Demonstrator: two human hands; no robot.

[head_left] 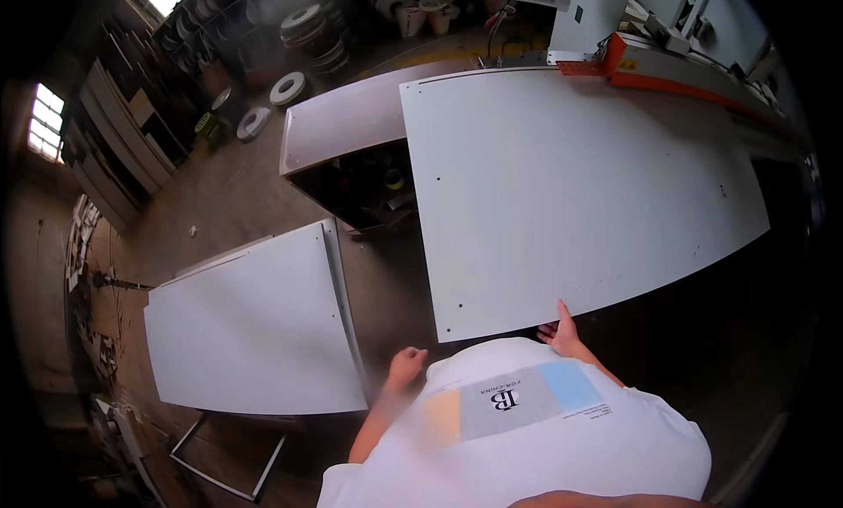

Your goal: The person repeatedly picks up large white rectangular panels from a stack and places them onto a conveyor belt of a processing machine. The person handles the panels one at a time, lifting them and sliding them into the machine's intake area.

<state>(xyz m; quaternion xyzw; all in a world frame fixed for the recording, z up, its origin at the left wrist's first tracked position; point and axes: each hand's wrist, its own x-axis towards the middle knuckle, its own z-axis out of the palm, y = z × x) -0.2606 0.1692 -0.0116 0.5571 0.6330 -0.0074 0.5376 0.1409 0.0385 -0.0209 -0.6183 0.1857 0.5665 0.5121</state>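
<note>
A large white panel (580, 192) with small drilled holes lies flat in front of me, reaching to the right. My right hand (562, 331) is at its near edge, thumb over the top face and fingers beneath the rim. My left hand (407, 366) hangs in the air left of that panel's near corner. Its fingers are curled in, and nothing shows in them. To its left, a second white panel (255, 328) lies on a low stand (255, 490) with a metal frame, over at least one more board.
An orange-and-grey machine (685, 78) borders the large panel's far right side. Beyond the panel stands a pale cabinet (351, 113) with an open dark front. Edging rolls (288, 88) sit on the floor at the back; tall boards (127, 139) lean at the far left.
</note>
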